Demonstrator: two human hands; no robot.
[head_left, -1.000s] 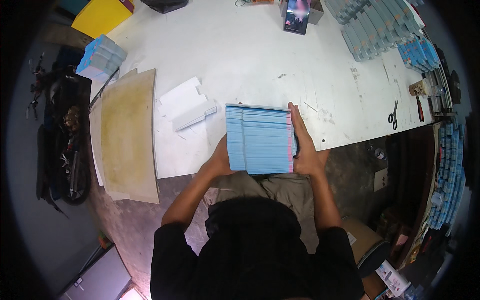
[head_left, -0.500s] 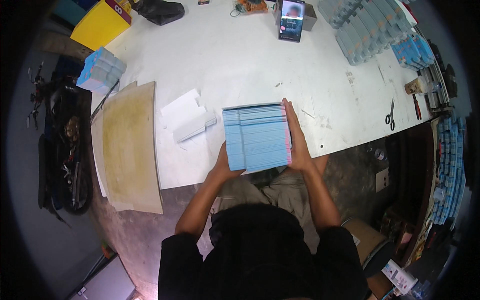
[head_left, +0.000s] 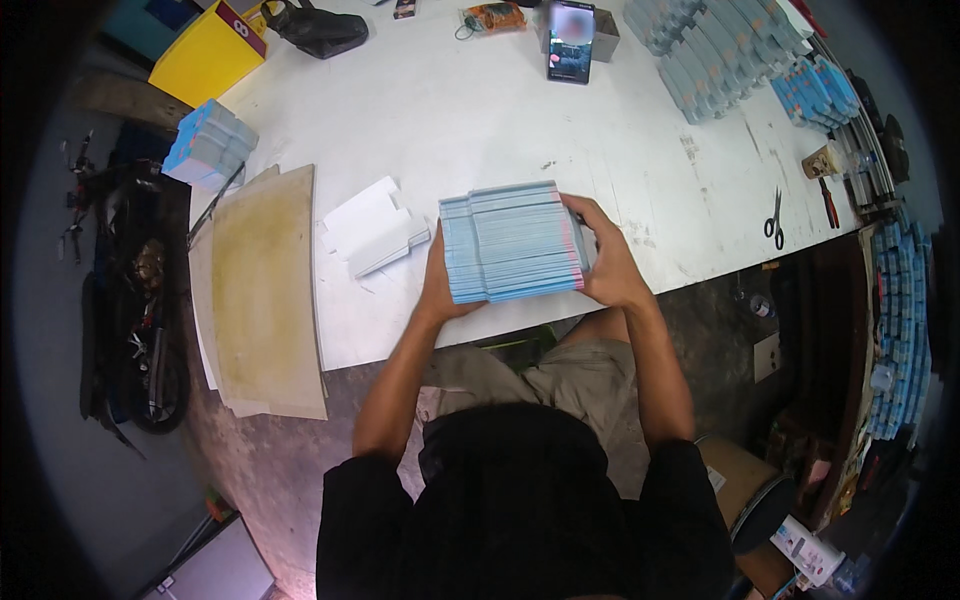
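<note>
A thick stack of light blue die-cut card sheets (head_left: 512, 245) with a pink strip along its right side is held between my two hands, over the near edge of the table. My left hand (head_left: 444, 285) presses against its left side, with the fingers largely hidden by the stack. On the right side my right hand (head_left: 608, 258) grips it, fingers bent around the far right corner and thumb lower down. Just left of the stack, a small pile of white cut card pieces (head_left: 372, 230) lies on the table.
Large tan boards (head_left: 262, 290) lie on the white table (head_left: 420, 110) at left, near a blue-grey stack (head_left: 208, 145). Scissors (head_left: 774, 220) and a red-handled tool (head_left: 828, 205) lie at right. Grey card stacks (head_left: 715, 60), a phone (head_left: 570, 42) and a black bag (head_left: 318, 30) stand farther back.
Both hands have moved the stack slightly away from me and tilted it, so its edges show at another angle. My right fingers have bent more around its far corner.
</note>
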